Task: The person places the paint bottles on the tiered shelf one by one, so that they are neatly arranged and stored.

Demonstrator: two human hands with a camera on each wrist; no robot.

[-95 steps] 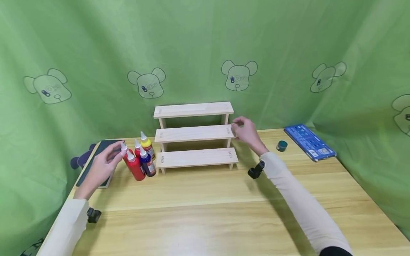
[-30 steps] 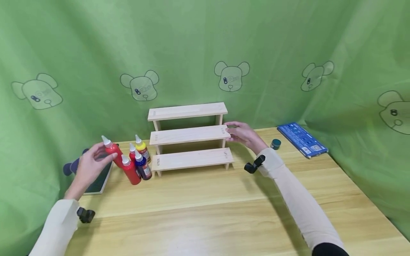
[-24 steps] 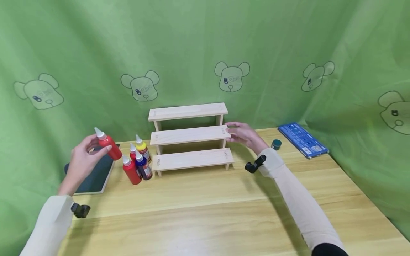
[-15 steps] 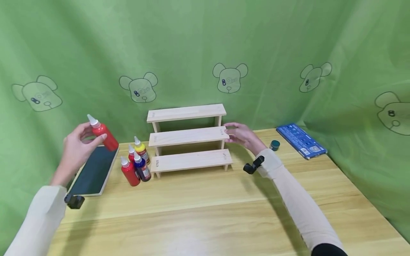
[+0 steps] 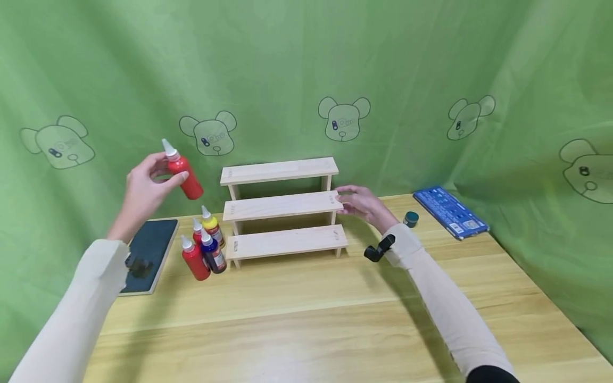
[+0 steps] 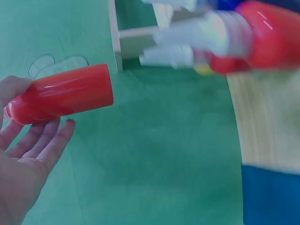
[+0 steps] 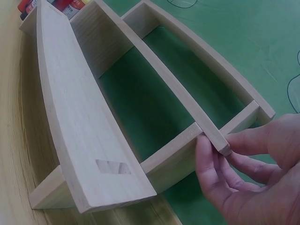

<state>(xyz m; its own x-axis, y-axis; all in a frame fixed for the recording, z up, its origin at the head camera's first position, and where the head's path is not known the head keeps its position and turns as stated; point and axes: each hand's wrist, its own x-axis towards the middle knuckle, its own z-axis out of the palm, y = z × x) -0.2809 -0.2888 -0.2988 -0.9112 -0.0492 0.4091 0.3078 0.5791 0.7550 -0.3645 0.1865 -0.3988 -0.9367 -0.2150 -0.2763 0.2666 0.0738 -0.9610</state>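
Observation:
My left hand [image 5: 143, 189] grips a red paint bottle [image 5: 187, 180] with a white nozzle, thumb in front and fingers behind. The bottle is tilted, raised above the other bottles; its lower body [image 6: 70, 93] fills the left of the left wrist view. Below it stand a red bottle [image 5: 195, 261], a second, partly hidden red bottle [image 5: 197, 232], a blue one [image 5: 213, 254] and a yellow one [image 5: 213, 225]. At the right end of the three-step wooden shelf [image 5: 282, 206], my right hand [image 5: 366, 206] holds the middle board's corner [image 7: 220, 146] between thumb and fingers.
A dark green board [image 5: 155, 247] lies at the table's left edge. To the right are a small dark green jar [image 5: 410, 218] and a flat blue package [image 5: 450, 211]. A green curtain [image 5: 278, 80] hangs close behind the shelf.
My left hand took the red bottle out of the group, moved it left, then lifted it up and back to the right. My right hand stays at the middle board's end.

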